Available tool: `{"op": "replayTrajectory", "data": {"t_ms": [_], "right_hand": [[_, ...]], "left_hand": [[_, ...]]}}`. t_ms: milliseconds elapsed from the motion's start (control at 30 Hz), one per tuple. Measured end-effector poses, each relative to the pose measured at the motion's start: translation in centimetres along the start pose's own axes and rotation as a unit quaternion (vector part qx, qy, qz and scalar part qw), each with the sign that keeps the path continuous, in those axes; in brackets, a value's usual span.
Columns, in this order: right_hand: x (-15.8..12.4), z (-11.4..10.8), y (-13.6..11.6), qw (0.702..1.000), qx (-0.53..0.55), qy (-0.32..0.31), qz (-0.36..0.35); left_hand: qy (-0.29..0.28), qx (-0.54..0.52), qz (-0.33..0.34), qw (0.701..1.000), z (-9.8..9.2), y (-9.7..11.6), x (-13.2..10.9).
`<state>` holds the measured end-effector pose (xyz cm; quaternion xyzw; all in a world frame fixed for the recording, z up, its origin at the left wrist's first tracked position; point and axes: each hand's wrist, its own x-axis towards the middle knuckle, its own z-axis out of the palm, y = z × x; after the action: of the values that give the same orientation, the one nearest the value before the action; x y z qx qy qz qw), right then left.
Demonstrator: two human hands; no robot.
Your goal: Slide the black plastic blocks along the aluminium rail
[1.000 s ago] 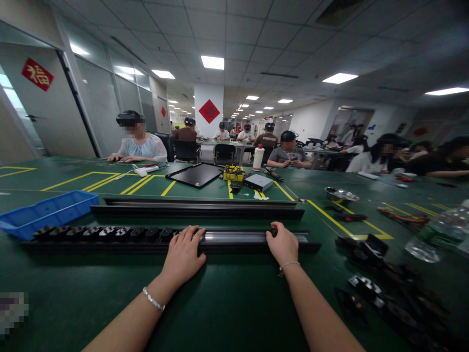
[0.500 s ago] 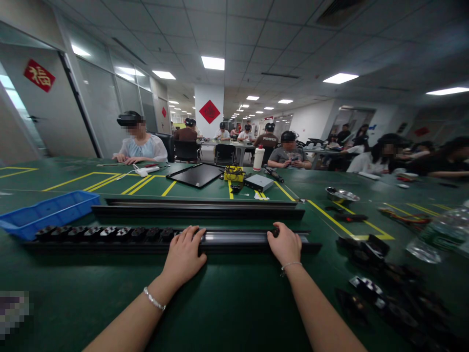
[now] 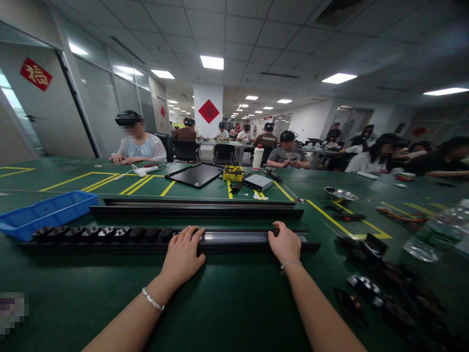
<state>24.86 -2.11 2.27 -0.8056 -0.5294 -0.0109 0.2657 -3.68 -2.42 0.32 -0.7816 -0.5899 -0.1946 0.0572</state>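
Observation:
A long black rail (image 3: 238, 250) with a shiny metal channel lies across the table in front of me. Several black blocky modules (image 3: 90, 234) sit in a row along its left half. My left hand (image 3: 184, 249) rests over the rail at the right end of that row, fingers slightly spread and thumb out; anything under the palm is hidden. Near the rail's right end, my right hand (image 3: 285, 243) is closed around a small black part (image 3: 275, 231), mostly covered by the fingers. Bare metal channel shows between the hands. Behind it lies a second black rail (image 3: 198, 211), parallel.
A blue bin (image 3: 47, 211) stands at left. Loose black parts (image 3: 392, 293) are piled at right, near a plastic bottle (image 3: 434, 234) and a metal bowl (image 3: 340, 194). Further back are a black panel (image 3: 196, 174), a grey box (image 3: 258, 182) and people seated across the table.
The view has shifted very slightly. Both hands stay in the same places on the rail, and nothing has been taken or let go.

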Motion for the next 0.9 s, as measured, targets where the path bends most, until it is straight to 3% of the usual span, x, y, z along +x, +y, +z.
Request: {"op": "replayTrajectory", "data": {"t_ms": [633, 900], "right_hand": [[0.3, 0.2, 0.6, 1.000, 0.000, 0.001, 0.003], [0.3, 0.2, 1.6, 0.999, -0.028, 0.036, 0.002]], "left_hand": [[0.006, 0.003, 0.007, 1.000, 0.1, -0.1, -0.1], [0.002, 0.002, 0.004, 1.000, 0.0, 0.0, 0.0]]}}
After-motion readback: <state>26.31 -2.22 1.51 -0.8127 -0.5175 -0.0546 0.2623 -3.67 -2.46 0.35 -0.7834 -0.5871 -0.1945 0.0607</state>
